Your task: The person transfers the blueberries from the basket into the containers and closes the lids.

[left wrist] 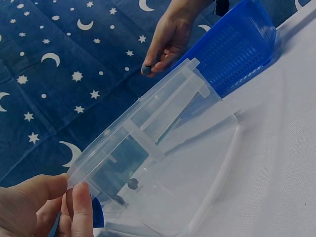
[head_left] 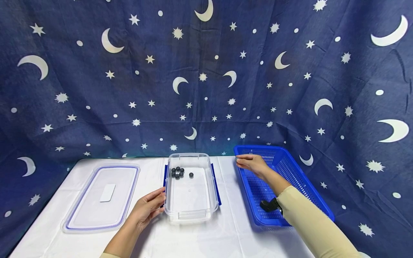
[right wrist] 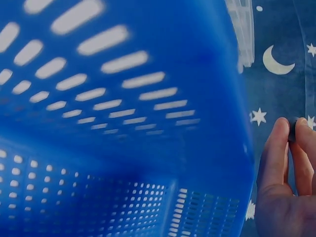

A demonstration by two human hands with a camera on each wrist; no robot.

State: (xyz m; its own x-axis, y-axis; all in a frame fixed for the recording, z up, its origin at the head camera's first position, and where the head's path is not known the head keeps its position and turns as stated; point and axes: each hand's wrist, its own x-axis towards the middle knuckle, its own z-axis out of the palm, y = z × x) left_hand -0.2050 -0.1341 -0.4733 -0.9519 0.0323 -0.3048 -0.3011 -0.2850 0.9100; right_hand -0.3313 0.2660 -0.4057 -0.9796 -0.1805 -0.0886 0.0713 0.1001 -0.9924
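A clear plastic container [head_left: 189,212] with blue side latches stands on the white table. Several small black balls [head_left: 177,175] lie clustered at its far left, and one black ball [head_left: 191,175] lies apart to their right. My left hand [head_left: 147,210] grips the container's left side, thumb near the rim and fingers by the blue latch [left wrist: 98,213]. Above the far left rim of the blue basket [head_left: 251,211], my right hand [head_left: 253,165] pinches a small dark ball [right wrist: 292,129] between thumb and fingertip. The ball also shows in the left wrist view.
To the left lies a clear lid [head_left: 87,211] with a blue-purple seal and a white label [head_left: 108,192]. The blue perforated basket stands right of the container with a gap of table between. A navy curtain [head_left: 206,107] with moons and stars hangs behind the table.
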